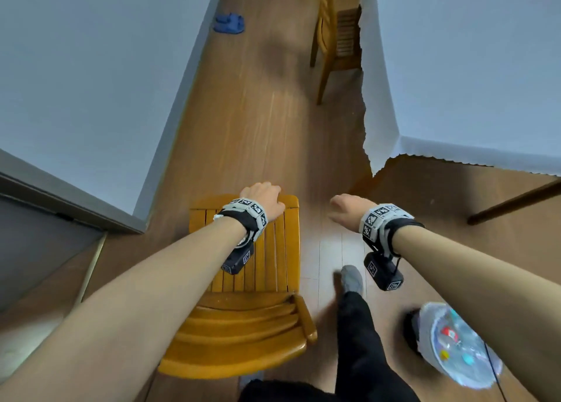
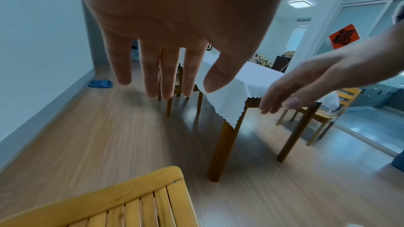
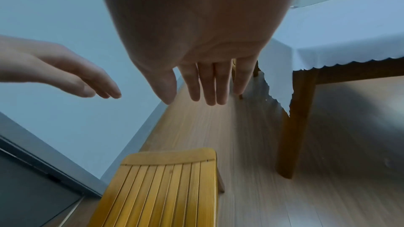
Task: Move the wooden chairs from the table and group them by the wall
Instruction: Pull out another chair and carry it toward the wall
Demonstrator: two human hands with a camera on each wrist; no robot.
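Note:
A yellow wooden chair (image 1: 267, 249) with a slatted seat stands on the floor beside the pale wall (image 1: 91, 67), its backrest towards me. My left hand (image 1: 264, 193) hovers over the seat's front edge, fingers straight, holding nothing; the left wrist view shows the hand (image 2: 164, 75) apart from the seat (image 2: 131, 201). My right hand (image 1: 343, 210) hangs over bare floor to the chair's right, also empty, fingers (image 3: 207, 89) straight. A second wooden chair (image 1: 328, 37) is tucked at the table (image 1: 455, 67). A third chair (image 2: 328, 113) stands at the table's far side.
The table carries a white cloth with a scalloped hem (image 1: 382, 146); its wooden leg (image 3: 292, 127) stands close by. Blue slippers (image 1: 229, 23) lie by the wall farther on. My grey-socked foot (image 1: 352, 277) and a plastic bag (image 1: 455, 341) are on the floor at right.

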